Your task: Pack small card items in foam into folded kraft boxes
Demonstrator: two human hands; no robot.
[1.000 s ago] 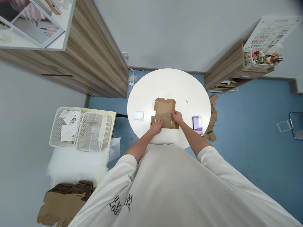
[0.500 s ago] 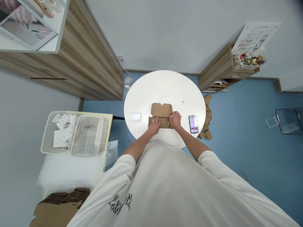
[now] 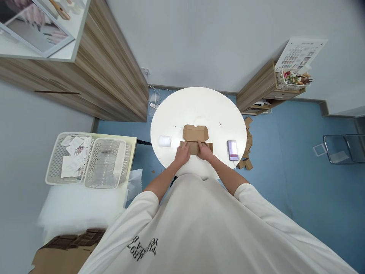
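A brown cardboard box [image 3: 195, 133], partly folded, lies on the round white table [image 3: 199, 102] with its lid flap spread away from me. At the near left part of the box, my left hand [image 3: 183, 153] grips the folded-up wall. My right hand [image 3: 204, 151] pinches the same near wall a little right of the middle. The fingertips reach over the edge into the box, and my thumbs are partly hidden. Left of the box lies a small white packet [image 3: 164, 141]. A phone [image 3: 233, 150] rests at the right, its screen blurred.
White baskets [image 3: 122, 167] with papers and clear plastic pieces stand on a side table at left. Flat cardboard [image 3: 64, 257] lies lower left. More cardboard boxes [image 3: 247, 146] are on the floor right of the table. A wooden cabinet [image 3: 119, 76] stands at back left.
The near side of the box has been folded up and inward. My right hand has moved from the right side to the near wall, closer to my left hand. The camera view has shifted.
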